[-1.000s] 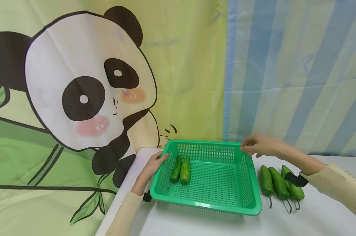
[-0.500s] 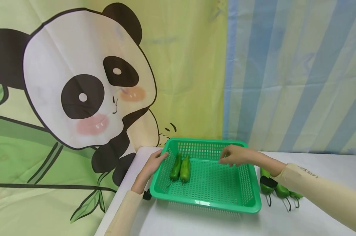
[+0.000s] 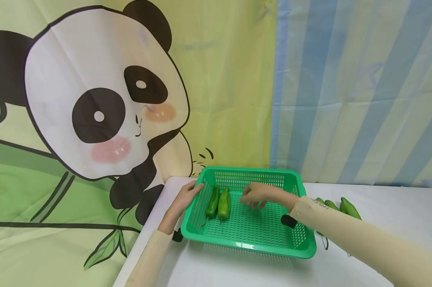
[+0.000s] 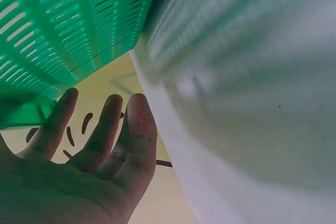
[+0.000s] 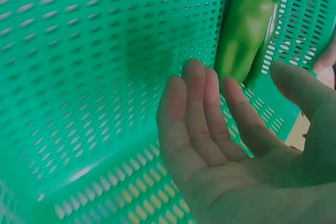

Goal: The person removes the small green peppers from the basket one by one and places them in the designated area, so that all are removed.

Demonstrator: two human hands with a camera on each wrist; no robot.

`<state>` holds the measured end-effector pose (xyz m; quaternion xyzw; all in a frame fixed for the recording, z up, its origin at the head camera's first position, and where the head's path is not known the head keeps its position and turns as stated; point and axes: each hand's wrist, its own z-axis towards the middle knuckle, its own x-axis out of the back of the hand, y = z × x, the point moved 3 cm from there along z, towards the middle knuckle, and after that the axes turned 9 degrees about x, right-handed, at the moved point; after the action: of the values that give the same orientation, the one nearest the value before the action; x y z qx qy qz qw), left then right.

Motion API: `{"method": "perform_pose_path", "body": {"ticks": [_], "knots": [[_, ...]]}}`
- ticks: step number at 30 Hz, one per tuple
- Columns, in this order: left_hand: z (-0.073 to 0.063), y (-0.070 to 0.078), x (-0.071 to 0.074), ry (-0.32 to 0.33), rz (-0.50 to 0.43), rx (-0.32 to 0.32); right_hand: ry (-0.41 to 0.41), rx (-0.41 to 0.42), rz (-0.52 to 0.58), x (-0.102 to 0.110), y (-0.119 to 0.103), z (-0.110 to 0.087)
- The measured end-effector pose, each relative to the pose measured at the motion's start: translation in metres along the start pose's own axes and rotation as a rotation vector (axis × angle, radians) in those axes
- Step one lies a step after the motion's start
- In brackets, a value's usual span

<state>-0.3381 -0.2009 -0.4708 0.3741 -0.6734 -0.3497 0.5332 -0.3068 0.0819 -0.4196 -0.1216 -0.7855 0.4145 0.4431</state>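
A green plastic basket (image 3: pixel 246 246) with slotted walls holds two green peppers, a lighter pepper (image 3: pixel 224 204) and a darker pepper (image 3: pixel 213 203), side by side near its left wall. My left hand (image 3: pixel 184 198) rests at the basket's left rim, thumb over the edge; in the left wrist view its fingers (image 4: pixel 139 129) extend outside the wall. Inside the basket, my right hand (image 3: pixel 259 194) hovers over the bottom, right of the peppers. The right wrist view shows its fingers (image 5: pixel 195 103) loosely bent, holding nothing, with the lighter pepper just beyond the fingertips.
Several more green peppers (image 3: pixel 349 208) lie on the white tablecloth (image 3: pixel 388 211) right of the basket, partly hidden by my right sleeve. A curtain with a panda print (image 3: pixel 76 95) hangs behind. The table's left edge runs beside my left forearm.
My right hand has moved left from the basket's right rim into the basket, coming near the two peppers. My left hand stays at the left rim. The right sleeve now covers more of the outside peppers.
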Motion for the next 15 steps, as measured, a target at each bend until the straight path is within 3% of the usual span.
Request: {"method": "perform_pose_path", "body": {"ticks": [7,15], "knots": [[-0.007,0.012,0.001,-0.038,-0.005,0.027,0.064,-0.029,0.054,-0.022,-0.003,0.035],[0.000,0.000,-0.001,0.000,0.003,-0.002,0.139,-0.088,-0.002,-0.034,-0.002,0.052]]}}
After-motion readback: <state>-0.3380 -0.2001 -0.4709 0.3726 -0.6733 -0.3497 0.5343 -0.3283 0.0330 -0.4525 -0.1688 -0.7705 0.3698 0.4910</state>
